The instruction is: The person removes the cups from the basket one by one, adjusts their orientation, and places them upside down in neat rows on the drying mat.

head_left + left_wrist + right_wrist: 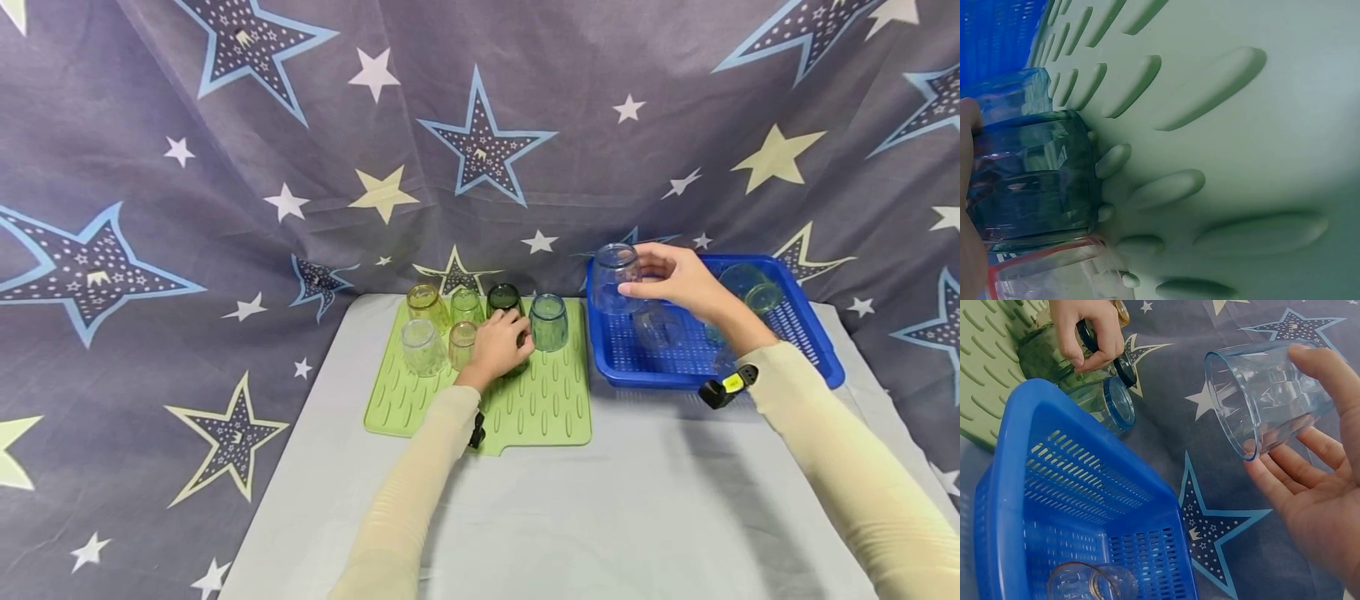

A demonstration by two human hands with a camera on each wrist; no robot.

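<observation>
My left hand (498, 346) grips a dark green glass (1035, 181) from above on the light green drying mat (540, 408). The hand mostly hides this glass in the head view. Close beside it stand a teal glass (549, 322) on the right and a pink-rimmed glass (461, 343) on the left. Behind it is another dark glass (504, 298). My right hand (671, 279) holds a clear bluish glass (1266, 397) between thumb and fingers, tilted sideways in the right wrist view. This glass is raised over the left end of the blue basket (615, 371).
More glasses stand at the mat's left: a yellow one (427, 307), a green one (467, 307) and a clear one (423, 348). Inside the basket lie several glasses, among them a clear one (658, 327) and a greenish one (762, 297). A star-patterned cloth (480, 233) hangs right behind.
</observation>
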